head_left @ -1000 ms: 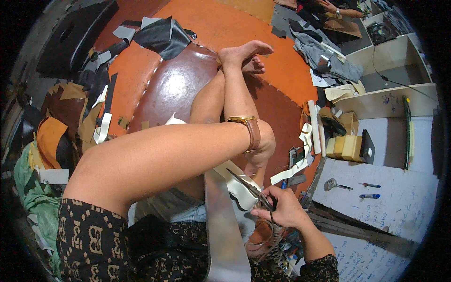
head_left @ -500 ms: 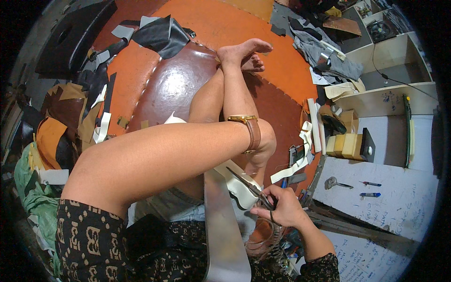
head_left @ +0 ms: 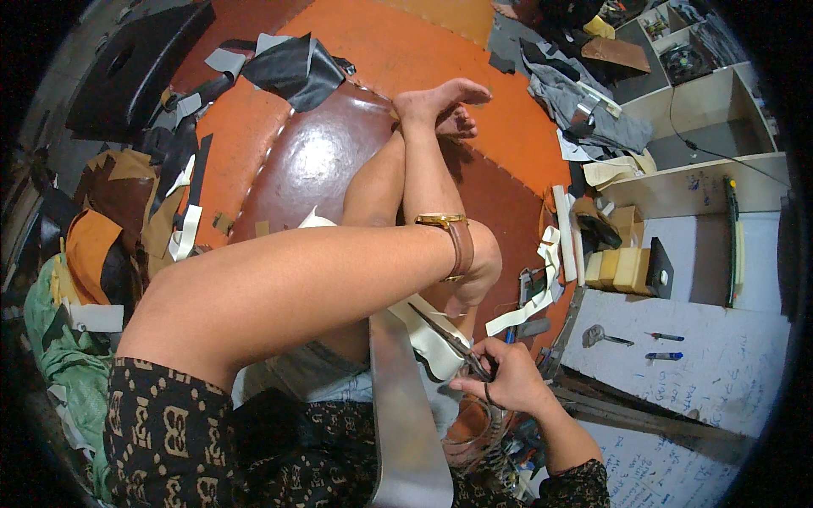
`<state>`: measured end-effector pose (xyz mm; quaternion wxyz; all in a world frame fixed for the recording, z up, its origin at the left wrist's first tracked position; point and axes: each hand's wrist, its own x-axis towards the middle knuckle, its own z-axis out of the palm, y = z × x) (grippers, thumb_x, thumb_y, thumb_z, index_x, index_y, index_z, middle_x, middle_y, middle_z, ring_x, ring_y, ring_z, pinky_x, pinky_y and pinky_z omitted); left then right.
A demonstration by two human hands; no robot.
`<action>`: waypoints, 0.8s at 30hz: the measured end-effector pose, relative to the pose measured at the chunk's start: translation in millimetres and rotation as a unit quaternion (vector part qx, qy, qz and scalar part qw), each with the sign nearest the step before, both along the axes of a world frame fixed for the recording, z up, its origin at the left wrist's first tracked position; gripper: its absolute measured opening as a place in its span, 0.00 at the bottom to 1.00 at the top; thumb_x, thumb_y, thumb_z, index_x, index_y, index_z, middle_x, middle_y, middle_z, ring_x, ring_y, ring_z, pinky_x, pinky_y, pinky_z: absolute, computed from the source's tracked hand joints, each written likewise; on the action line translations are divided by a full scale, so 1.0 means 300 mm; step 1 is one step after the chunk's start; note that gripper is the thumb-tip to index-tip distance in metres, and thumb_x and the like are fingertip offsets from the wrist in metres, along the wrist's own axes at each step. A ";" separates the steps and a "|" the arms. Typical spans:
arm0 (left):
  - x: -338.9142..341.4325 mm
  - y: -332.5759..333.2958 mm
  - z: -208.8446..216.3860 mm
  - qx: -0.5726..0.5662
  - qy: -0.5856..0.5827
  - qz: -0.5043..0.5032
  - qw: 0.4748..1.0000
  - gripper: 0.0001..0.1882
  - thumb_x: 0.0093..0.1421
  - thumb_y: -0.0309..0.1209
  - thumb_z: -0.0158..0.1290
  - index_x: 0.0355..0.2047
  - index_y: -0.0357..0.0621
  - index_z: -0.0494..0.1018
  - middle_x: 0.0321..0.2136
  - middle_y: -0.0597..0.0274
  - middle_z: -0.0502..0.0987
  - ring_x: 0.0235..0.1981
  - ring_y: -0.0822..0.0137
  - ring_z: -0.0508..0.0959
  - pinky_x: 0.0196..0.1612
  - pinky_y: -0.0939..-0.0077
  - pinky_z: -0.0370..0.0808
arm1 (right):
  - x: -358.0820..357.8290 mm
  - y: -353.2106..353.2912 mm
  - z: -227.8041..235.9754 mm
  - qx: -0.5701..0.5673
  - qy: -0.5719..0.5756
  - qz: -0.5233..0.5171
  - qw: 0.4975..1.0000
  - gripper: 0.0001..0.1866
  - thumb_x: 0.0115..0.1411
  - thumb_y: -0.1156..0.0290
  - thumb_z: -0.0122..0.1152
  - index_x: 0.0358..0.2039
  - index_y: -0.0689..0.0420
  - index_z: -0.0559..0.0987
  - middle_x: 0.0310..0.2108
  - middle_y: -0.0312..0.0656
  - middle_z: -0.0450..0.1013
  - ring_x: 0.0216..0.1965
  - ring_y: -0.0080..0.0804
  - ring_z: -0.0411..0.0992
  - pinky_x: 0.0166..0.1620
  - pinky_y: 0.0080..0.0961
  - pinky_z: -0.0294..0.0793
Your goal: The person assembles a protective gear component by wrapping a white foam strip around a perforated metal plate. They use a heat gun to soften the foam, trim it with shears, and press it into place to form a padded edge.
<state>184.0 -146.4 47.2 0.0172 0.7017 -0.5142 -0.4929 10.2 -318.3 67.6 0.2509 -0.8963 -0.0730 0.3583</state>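
Gripping scissors (head_left: 449, 338) by handles in R hand (head_left: 513, 378), w/ blades lying across dark-edged cream piece (head_left: 435, 356). Got L hand (head_left: 483, 254) bent down nr piece's far end; can't tell its hold, w/ fingers partly hidden. Got piece btwn hands, just R of grey metal plate (head_left: 405, 415). Wearing brown-strap watch (head_left: 460, 247) on L wrist.
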 end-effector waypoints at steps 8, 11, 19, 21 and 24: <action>0.005 0.007 0.008 -0.004 0.021 0.001 1.000 0.25 0.59 0.41 0.69 0.53 0.40 0.86 0.55 0.50 0.86 0.58 0.48 0.83 0.59 0.51 0.78 | 0.006 0.007 0.003 -0.005 -0.014 0.014 1.000 0.36 0.48 0.41 0.86 0.42 0.61 0.83 0.21 0.38 0.72 0.23 0.36 0.76 0.30 0.34 0.75; 0.004 -0.010 -0.040 -0.011 0.025 0.002 1.000 0.25 0.59 0.42 0.69 0.53 0.40 0.86 0.55 0.50 0.85 0.58 0.48 0.83 0.59 0.51 0.78 | 0.007 0.009 0.010 -0.005 -0.011 0.014 1.000 0.37 0.48 0.41 0.86 0.42 0.61 0.83 0.22 0.39 0.72 0.23 0.37 0.76 0.31 0.35 0.76; 0.012 -0.036 -0.040 0.016 0.021 -0.044 0.999 0.26 0.62 0.45 0.67 0.57 0.46 0.84 0.59 0.53 0.82 0.61 0.51 0.80 0.62 0.50 0.76 | 0.014 0.031 0.014 -0.005 -0.019 0.015 1.000 0.38 0.49 0.40 0.85 0.44 0.62 0.83 0.22 0.41 0.73 0.23 0.39 0.76 0.31 0.36 0.76; 0.026 -0.075 -0.043 0.067 0.033 -0.086 0.994 0.27 0.66 0.47 0.65 0.62 0.52 0.81 0.67 0.56 0.77 0.67 0.53 0.77 0.67 0.49 0.73 | 0.015 0.029 0.009 -0.010 -0.014 0.017 1.000 0.38 0.49 0.40 0.85 0.43 0.62 0.83 0.22 0.41 0.73 0.23 0.40 0.76 0.31 0.36 0.76; 0.005 -0.024 0.004 0.039 -0.020 -0.042 0.998 0.28 0.67 0.49 0.65 0.64 0.54 0.80 0.69 0.57 0.76 0.68 0.54 0.77 0.68 0.49 0.72 | 0.010 0.032 0.016 -0.013 -0.016 0.009 1.000 0.37 0.49 0.41 0.86 0.42 0.62 0.84 0.21 0.41 0.72 0.23 0.40 0.76 0.31 0.36 0.76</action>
